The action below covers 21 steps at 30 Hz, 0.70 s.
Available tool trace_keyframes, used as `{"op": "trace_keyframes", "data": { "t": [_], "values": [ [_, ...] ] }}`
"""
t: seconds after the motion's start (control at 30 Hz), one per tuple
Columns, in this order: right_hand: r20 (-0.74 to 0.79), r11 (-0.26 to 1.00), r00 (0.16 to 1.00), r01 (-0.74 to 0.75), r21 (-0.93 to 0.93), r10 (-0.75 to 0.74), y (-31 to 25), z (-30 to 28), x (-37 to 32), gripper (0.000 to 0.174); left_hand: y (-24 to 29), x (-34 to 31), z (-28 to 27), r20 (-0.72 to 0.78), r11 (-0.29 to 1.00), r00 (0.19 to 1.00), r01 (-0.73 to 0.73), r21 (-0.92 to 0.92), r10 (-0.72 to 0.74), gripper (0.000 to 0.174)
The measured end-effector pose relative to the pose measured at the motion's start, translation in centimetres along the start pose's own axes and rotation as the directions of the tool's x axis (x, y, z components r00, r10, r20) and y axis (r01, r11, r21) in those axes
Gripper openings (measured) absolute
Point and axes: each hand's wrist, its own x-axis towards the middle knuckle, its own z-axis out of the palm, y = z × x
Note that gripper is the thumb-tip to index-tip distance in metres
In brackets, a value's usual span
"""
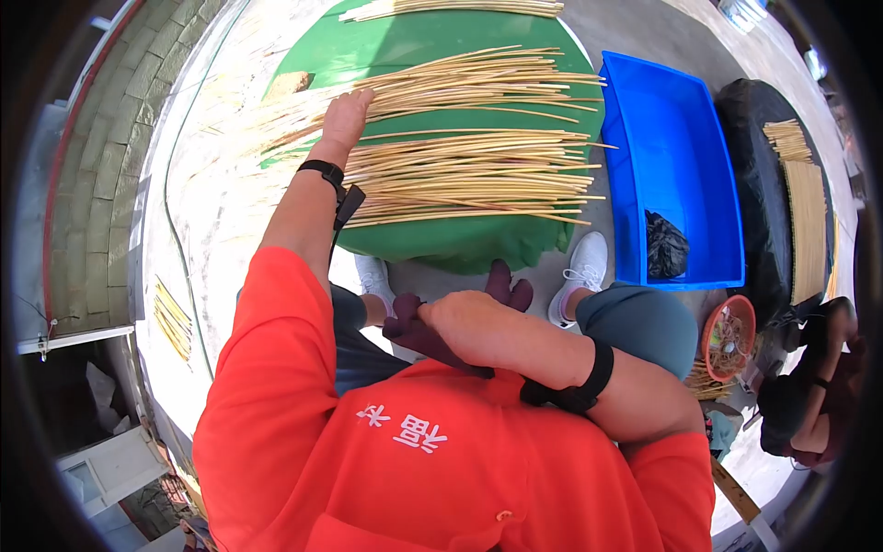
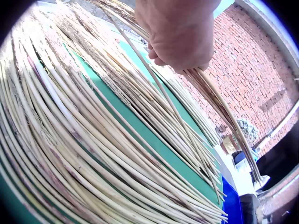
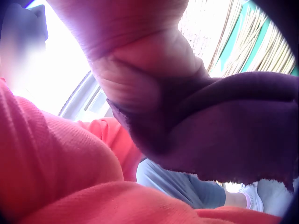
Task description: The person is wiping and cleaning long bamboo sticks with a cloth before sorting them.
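**Left hand in the sticks, right hand on a glove**

The person's left hand (image 1: 348,115) reached out over the green counter (image 1: 441,244) and lay among the pale sticks (image 1: 460,175) spread across it in long rows. The left wrist view showed that hand (image 2: 180,35) with its fingers curled round a thin bunch of the sticks (image 2: 93,140), holding the bunch raised a little above the heap. The rest of the sticks lay flat on the counter, side by side, their ends pointing toward a blue tub (image 1: 676,138).

The right hand (image 1: 464,317) was close to the body, above the knees, clenched on a purple glove (image 1: 414,331). Seen from the right wrist, the hand (image 2: 0,0)

Wait
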Motion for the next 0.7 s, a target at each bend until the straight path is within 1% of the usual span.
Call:
{"op": "trace_keyframes", "data": {
  "t": [0.07,0.13,0.17,0.2,0.3,0.33,0.37,0.4,0.43,0.47,0.5,0.53,0.6,0.63,0.67,0.7],
  "values": [
    [0.004,1.0,1.0,-0.022,-0.001,0.022,-0.2,-0.1,0.0,0.016,-0.4,0.0,-1.2,0.021,1.0,1.0,0.006,0.005,-0.006,0.017],
    [0.004,1.0,1.0,-0.021,-0.007,0.021,-0.3,-0.2,0.0,0.017,-0.7,0.0,-2.1,0.083,0.999,0.996,-0.039,0.001,0.039,0.018],
    [0.011,1.0,1.0,-0.029,-0.01,0.029,-0.4,-0.2,0.1,0.017,-0.4,0.1,-3.0,0.14,0.999,0.99,-0.025,0.02,0.022,0.018],
    [0.009,1.0,1.0,-0.021,-0.012,0.021,-0.3,-0.1,0.2,0.017,-0.1,0.1,-3.8,0.139,0.999,0.99,-0.023,0.028,0.018,0.018],
    [-0.019,0.998,1.0,0.019,-0.06,-0.02,-0.6,-0.4,0.5,0.018,0.7,0.3,-6.2,0.217,0.997,0.974,-0.068,0.028,0.06,0.02],
    [-0.044,1.0,0.999,0.003,0.005,-0.003,-0.8,-0.9,0.5,0.019,1.1,0.4,-6.8,0.216,0.997,0.975,-0.066,0.031,0.057,0.02],
    [-0.069,0.997,0.997,-0.013,0.07,0.018,-1.0,-1.4,0.5,0.021,1.7,0.4,-7.8,0.246,0.998,0.969,-0.037,0.056,0.022,0.018],
    [-0.071,0.998,0.997,-0.013,0.067,0.018,-0.8,-1.4,0.7,0.021,2.1,0.2,-8.4,0.276,0.997,0.961,-0.01,0.08,-0.012,0.018],
    [-0.148,0.993,0.989,0.015,0.12,0.003,-0.5,-1.3,0.9,0.022,2.3,0.1,-8.8,0.272,0.997,0.962,-0.014,0.079,-0.008,0.018],
    [-0.226,0.984,0.974,0.045,0.172,-0.005,-0.3,-1.4,0.9,0.023,2.4,0.0,-8.7,0.325,0.998,0.945,0.011,0.065,-0.031,0.018],
    [-0.212,0.978,0.977,0.009,0.208,0.035,-0.4,-2.0,0.8,0.027,2.7,-0.1,-8.6,0.378,0.998,0.925,0.032,0.051,-0.049,0.02],
    [-0.221,0.977,0.974,-0.002,0.212,0.049,0.0,-2.0,1.1,0.027,2.9,-0.7,-8.4,0.375,0.999,0.926,0.018,0.042,-0.032,0.02],
    [-0.259,0.968,0.961,-0.025,0.251,0.092,1.2,-1.3,2.0,0.03,2.9,-2.0,-7.2,0.323,0.997,0.944,0.075,-0.035,-0.06,0.025],
    [-0.264,0.965,0.958,-0.04,0.258,0.11,1.7,-1.1,2.2,0.03,2.7,-2.1,-6.5,0.376,0.995,0.925,0.089,-0.054,-0.063,0.028],
    [-0.3,0.966,0.946,-0.042,0.256,0.121,2.0,-0.8,2.3,0.031,2.9,-2.1,-6.5,0.377,0.995,0.925,0.079,-0.066,-0.049,0.028],
    [-0.334,0.967,0.934,-0.043,0.253,0.129,2.3,-0.5,2.3,0.032,3.0,-2.1,-6.6,0.399,0.994,0.914,0.099,-0.046,-0.072,0.028]
  ]
}}
